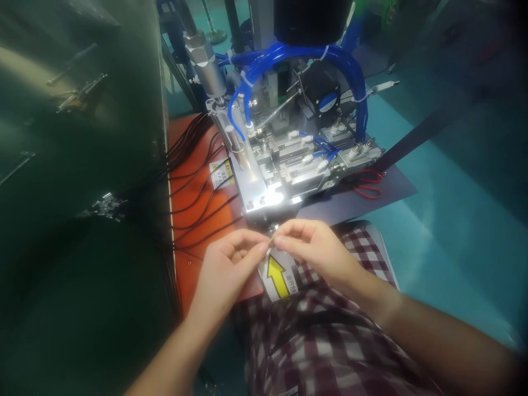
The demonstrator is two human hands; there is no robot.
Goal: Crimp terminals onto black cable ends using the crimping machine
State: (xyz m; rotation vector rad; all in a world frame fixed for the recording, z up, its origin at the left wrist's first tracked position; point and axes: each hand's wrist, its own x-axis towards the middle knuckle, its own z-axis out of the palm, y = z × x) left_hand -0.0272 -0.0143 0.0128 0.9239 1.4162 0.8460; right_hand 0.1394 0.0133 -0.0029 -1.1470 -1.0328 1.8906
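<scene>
My left hand (pixel 229 264) and my right hand (pixel 313 247) meet fingertip to fingertip just in front of a small metal machine (pixel 284 165). Both pinch a tiny thin part (pixel 270 242), perhaps a wire end, between thumb and forefinger. It is too small to name with certainty. The hands hover above a white label with a yellow arrow (pixel 278 278) that points toward the machine. Several black wires (pixel 198 192) lie on the orange table top (pixel 190 269) to the left of my left hand.
Blue air hoses (pixel 313 58) arch over the machine. A green cabinet wall (pixel 78 165) stands close on the left. Red-handled scissors (pixel 367 184) lie on a dark mat (pixel 396 184) to the right. My checked clothing (pixel 322 335) fills the lower middle, the teal floor (pixel 445 220) the right.
</scene>
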